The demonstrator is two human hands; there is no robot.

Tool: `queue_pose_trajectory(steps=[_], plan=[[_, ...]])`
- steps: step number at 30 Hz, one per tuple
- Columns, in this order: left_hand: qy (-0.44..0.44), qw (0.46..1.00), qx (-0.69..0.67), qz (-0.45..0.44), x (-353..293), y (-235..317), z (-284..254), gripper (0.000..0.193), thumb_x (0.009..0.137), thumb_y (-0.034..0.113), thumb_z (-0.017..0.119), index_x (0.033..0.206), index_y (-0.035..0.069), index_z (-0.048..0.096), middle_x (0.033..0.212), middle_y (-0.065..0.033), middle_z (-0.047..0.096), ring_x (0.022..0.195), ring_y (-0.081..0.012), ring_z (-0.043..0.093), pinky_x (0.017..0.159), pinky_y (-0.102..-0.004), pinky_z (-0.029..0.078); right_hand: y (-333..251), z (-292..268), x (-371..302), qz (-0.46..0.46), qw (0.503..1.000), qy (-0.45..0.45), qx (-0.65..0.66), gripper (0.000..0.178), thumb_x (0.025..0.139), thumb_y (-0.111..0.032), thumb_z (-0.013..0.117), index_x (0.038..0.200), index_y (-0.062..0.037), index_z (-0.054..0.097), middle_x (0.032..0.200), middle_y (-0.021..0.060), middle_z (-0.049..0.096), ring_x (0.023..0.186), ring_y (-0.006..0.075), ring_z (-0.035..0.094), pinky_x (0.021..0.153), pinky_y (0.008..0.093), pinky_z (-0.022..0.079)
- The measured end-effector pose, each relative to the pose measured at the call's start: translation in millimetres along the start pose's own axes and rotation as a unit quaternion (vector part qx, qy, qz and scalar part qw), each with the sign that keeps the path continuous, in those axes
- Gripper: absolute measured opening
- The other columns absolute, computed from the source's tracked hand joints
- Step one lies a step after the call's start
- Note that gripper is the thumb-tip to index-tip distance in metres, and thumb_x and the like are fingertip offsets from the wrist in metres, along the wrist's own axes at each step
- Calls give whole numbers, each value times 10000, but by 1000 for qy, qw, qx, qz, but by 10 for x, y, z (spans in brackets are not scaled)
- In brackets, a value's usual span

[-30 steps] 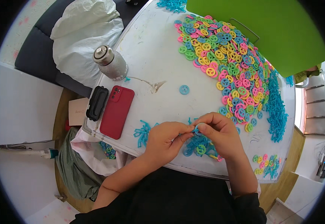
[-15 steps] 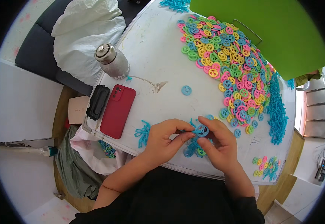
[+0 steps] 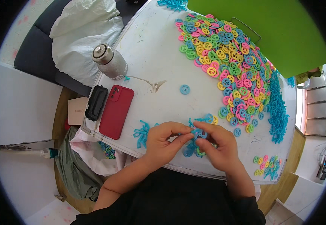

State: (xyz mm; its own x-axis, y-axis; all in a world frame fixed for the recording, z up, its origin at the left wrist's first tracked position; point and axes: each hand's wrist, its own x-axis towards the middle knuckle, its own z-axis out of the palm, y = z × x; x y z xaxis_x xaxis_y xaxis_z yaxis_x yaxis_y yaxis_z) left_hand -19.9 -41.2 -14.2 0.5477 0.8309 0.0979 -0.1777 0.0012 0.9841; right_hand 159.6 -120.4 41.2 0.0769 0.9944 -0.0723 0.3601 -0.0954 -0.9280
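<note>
Close to the table's near edge, my left hand (image 3: 163, 145) pinches a small blue plastic peg (image 3: 194, 131) between thumb and fingertips. My right hand (image 3: 221, 147) grips a light blue plastic wheel (image 3: 202, 134) by its rim, its fingers partly covering it. Peg and wheel meet between the two hands; whether the peg sits in the wheel I cannot tell. Under my fingers lie more blue and green pieces (image 3: 188, 151), half hidden. To the left of my left hand is a little heap of blue pegs (image 3: 142, 133). Beyond my hands rests a single blue wheel (image 3: 185, 89).
A large pile of coloured wheels (image 3: 241, 75) spreads along the right, with blue pegs (image 3: 279, 108) beside it and a green bin (image 3: 268, 30) behind. At left stand a bottle (image 3: 110, 63), a red phone (image 3: 116, 112) and a black case (image 3: 96, 103). Mixed pieces (image 3: 267, 167) lie at the right corner.
My right fingers have come down a little over the wheel and now cover more of it. My left hand keeps its pinch on the peg. The whole view has shifted slightly.
</note>
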Motion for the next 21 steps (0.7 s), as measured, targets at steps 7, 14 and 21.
queue_pose_trajectory(steps=[7, 14, 21], plan=[[-81, 993, 52, 75, 108, 93, -150, 189, 811, -62, 783, 973, -11, 701, 962, -131, 730, 892, -204, 723, 804, -311, 581, 142, -43, -24, 84, 955, -32, 282, 421, 921, -11, 673, 1334, 10, 596, 889, 66, 702, 689, 114, 656, 647, 277, 569], [-148, 973, 143, 101, 176, 162, -236, 186, 780, -24, 810, 930, 12, 706, 890, -101, 738, 846, -200, 732, 768, -300, 569, 193, -68, -32, -52, 993, -41, 98, 427, 890, 0, 710, 1309, -3, 625, 896, 73, 722, 739, 104, 672, 662, 249, 535], [-99, 993, 53, 34, 21, 63, -122, 181, 819, -28, 788, 967, 7, 689, 955, -99, 729, 879, -178, 706, 774, -288, 555, 115, -79, -9, -35, 997, -15, 61, 445, 845, -36, 765, 1278, -53, 665, 854, 69, 710, 682, 103, 648, 615, 245, 483]])
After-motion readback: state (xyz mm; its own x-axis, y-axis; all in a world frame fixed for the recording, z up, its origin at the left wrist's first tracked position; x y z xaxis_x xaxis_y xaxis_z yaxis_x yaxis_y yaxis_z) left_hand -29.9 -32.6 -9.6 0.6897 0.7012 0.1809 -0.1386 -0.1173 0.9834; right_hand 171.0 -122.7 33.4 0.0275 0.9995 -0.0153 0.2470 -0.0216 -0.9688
